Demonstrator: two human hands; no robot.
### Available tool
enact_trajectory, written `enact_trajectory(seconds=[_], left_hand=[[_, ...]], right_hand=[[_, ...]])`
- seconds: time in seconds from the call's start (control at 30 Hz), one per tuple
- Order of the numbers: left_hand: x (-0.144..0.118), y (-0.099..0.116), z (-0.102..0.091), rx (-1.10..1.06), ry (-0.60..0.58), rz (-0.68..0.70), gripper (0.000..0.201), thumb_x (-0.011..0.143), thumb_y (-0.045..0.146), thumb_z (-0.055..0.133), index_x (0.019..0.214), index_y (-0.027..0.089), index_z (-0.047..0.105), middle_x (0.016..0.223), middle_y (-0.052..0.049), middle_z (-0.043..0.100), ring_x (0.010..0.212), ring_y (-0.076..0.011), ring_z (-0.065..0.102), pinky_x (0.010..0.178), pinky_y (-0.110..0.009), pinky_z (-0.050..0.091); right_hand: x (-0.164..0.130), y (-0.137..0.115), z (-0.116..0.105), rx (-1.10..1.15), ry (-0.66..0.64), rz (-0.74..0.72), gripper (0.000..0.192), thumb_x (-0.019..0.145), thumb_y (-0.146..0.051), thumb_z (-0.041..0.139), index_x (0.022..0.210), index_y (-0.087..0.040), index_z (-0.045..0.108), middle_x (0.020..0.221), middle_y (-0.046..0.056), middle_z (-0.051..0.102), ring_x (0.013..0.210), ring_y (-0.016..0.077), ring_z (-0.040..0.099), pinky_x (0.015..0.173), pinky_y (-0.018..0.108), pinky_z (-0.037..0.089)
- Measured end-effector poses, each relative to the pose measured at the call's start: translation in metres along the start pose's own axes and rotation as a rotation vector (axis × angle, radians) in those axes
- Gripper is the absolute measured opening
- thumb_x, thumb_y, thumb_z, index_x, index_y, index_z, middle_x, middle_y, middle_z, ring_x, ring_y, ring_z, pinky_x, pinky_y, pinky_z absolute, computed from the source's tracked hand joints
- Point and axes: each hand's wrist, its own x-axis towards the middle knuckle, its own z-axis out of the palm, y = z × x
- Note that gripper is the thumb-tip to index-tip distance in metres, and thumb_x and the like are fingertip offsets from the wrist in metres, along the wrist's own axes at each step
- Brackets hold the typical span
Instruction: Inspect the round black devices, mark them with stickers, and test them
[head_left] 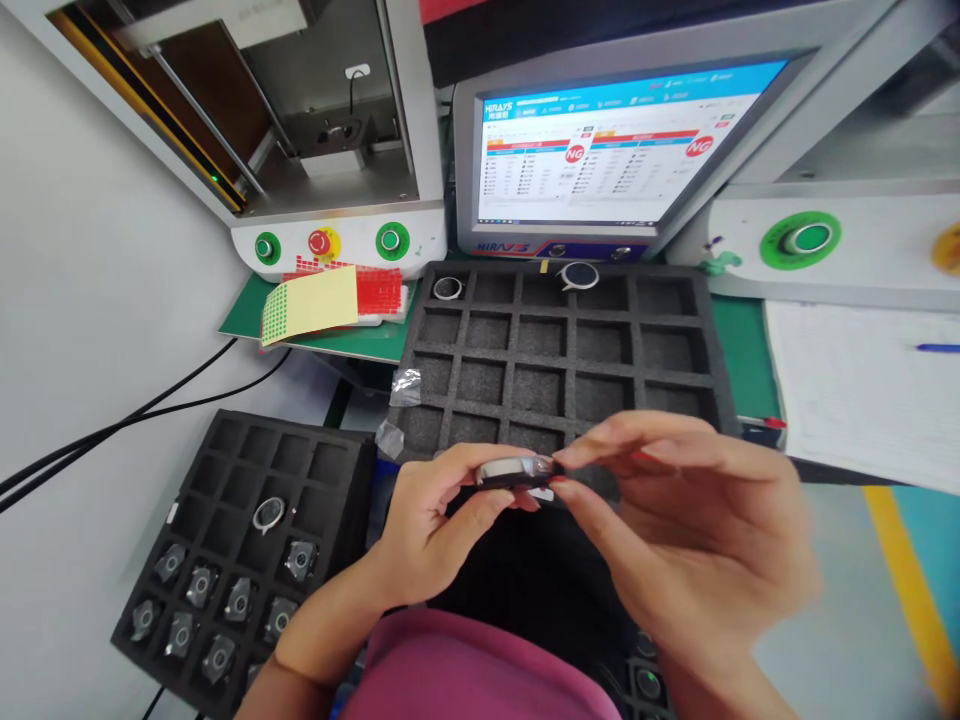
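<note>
A small round part (514,470) sits low in the centre of the frame, pinched between both hands. The left hand (427,525) grips it from the left side with curled fingers; the right hand (697,520) closes thumb and forefinger on its right edge. Just behind lies a black foam tray (562,345), and at lower left a second foam tray (247,540) holding wrapped parts. A monitor (600,150) glows at upper centre.

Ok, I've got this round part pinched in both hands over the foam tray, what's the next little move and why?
Probably peel on: the right hand pinches something at the edge of the round part, likely a clear film, while the left hand grips the part from below. Crumpled film scraps already lie by the large foam tray, though blur hides the pinch itself.
</note>
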Motion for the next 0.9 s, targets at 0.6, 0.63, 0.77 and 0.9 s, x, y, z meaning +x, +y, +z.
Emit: enact_trajectory(seconds=[0.6,0.63,0.77,0.9], left_hand=[[-0.002,-0.008,0.000,0.004,-0.002,-0.024,0.023,0.101,0.023,0.059,0.121,0.020,0.069,0.100,-0.004,0.080,0.088,-0.0143,0.077,0.082,-0.021,0.060],[-0.002,-0.007,-0.001,0.027,-0.009,-0.015,0.022,0.101,0.024,0.059,0.120,0.020,0.070,0.098,-0.004,0.080,0.088,-0.0148,0.077,0.083,-0.022,0.060],[0.001,-0.005,-0.011,0.016,-0.160,0.005,0.023,0.101,0.027,0.059,0.119,0.018,0.072,0.093,-0.006,0.080,0.084,-0.0170,0.078,0.081,-0.024,0.061],[0.003,-0.006,-0.020,-0.063,-0.358,-0.033,0.027,0.102,0.034,0.057,0.118,0.020,0.074,0.091,-0.007,0.081,0.084,-0.0179,0.079,0.076,-0.022,0.061]], right_hand=[[-0.006,0.002,-0.001,-0.145,0.017,0.020,0.044,0.078,0.001,0.077,0.106,-0.031,0.066,0.088,-0.001,0.070,0.081,0.0184,0.070,0.072,0.033,0.063],[-0.003,0.002,-0.002,-0.120,0.033,0.047,0.042,0.076,0.000,0.078,0.103,-0.030,0.066,0.090,-0.001,0.070,0.084,0.0174,0.069,0.074,0.031,0.063],[0.013,0.002,-0.014,0.098,-0.199,0.347,0.042,0.072,-0.009,0.086,0.104,-0.028,0.066,0.089,0.000,0.070,0.083,0.0163,0.070,0.074,0.027,0.064],[0.026,0.008,-0.024,0.334,-0.545,0.667,0.044,0.069,-0.025,0.092,0.103,-0.024,0.063,0.091,0.003,0.070,0.085,0.0191,0.071,0.074,0.030,0.064]])
